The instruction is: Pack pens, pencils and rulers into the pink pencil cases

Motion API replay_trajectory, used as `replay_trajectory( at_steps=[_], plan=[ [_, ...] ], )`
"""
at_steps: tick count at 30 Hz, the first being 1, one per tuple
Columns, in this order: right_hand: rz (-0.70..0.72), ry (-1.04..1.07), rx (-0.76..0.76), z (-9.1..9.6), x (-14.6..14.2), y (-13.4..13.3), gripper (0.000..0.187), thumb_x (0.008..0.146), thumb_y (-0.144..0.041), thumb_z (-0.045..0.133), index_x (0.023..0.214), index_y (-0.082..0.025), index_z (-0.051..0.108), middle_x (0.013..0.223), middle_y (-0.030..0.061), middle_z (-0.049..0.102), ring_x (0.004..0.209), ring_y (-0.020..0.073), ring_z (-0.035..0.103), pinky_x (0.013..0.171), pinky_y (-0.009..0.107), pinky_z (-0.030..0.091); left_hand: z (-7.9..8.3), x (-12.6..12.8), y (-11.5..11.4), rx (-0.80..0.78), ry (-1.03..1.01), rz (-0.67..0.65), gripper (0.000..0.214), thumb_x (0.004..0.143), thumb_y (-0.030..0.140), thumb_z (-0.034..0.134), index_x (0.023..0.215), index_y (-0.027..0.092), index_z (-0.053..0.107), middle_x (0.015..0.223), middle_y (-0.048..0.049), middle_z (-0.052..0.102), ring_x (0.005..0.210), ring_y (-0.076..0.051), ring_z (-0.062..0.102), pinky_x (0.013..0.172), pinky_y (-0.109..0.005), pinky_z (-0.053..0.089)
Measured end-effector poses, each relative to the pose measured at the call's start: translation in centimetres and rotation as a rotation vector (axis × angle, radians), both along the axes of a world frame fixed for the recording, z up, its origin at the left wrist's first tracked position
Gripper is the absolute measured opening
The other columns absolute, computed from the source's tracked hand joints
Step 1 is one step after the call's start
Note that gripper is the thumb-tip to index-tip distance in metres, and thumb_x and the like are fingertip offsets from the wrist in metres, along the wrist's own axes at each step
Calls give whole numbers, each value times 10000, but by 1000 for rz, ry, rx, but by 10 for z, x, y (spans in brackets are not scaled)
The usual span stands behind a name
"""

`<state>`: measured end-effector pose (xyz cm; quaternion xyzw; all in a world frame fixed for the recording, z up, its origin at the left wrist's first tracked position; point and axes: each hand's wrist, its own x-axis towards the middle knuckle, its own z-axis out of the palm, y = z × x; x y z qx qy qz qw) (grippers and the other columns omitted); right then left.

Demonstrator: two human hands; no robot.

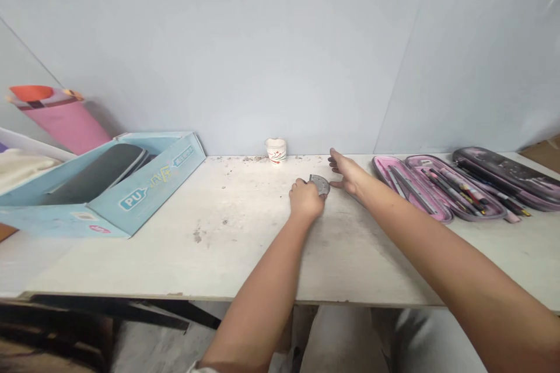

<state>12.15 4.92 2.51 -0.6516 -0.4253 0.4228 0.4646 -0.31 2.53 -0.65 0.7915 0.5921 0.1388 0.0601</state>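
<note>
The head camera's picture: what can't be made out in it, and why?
All in the head view:
Near end of the grey piece: hidden by the left hand holding it.
Whether the right hand touches that piece: too small to tell.
Bottom inside the white cup: hidden by its wall.
Underside of the dark case: hidden by the blue box.
Rest of the brown cardboard: cut off by the right edge.

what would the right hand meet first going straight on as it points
Probably the grey object held in the left hand: the lowest digit of the right hand sits by its edge, though depth is unclear. The upper fingers aim past, toward the wall.
</note>
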Motion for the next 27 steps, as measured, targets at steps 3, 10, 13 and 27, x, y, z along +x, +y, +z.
replay_trajectory(
  at_steps=[3,10,13,27],
  plan=[
    [-25,15,-12,-10,4,-3,491,854,-530,268,1111,-182,501,1156,162,521,962,206,534,655,332,514,0,-1,0,16,-2,-7,458,770,443,492,1024,73,583,1066,-227,531,1035,-341,517,836,-404,404],
    [138,7,26,-25,2,-23,293,780,-163,469,1062,-112,531,919,120,637,734,149,609,644,273,512,0,3,3,-9,-210,-142,461,770,388,522,1137,113,568,1044,-153,607,987,-253,569,859,-340,429],
    [134,-50,111,-24,12,-37,448,751,-74,445,1194,-140,455,988,98,634,776,131,608,683,253,495,4,8,-1,-20,-416,-259,413,769,306,538,1160,174,563,1108,-85,609,1010,-192,567,890,-289,435],
    [-143,-802,231,-27,168,-93,407,822,-173,414,1221,-105,455,1147,139,583,1085,191,526,908,296,381,29,96,-36,-14,-279,-678,363,803,214,443,1151,157,531,1181,-102,537,1133,-201,478,1005,-335,361]
  ],
)
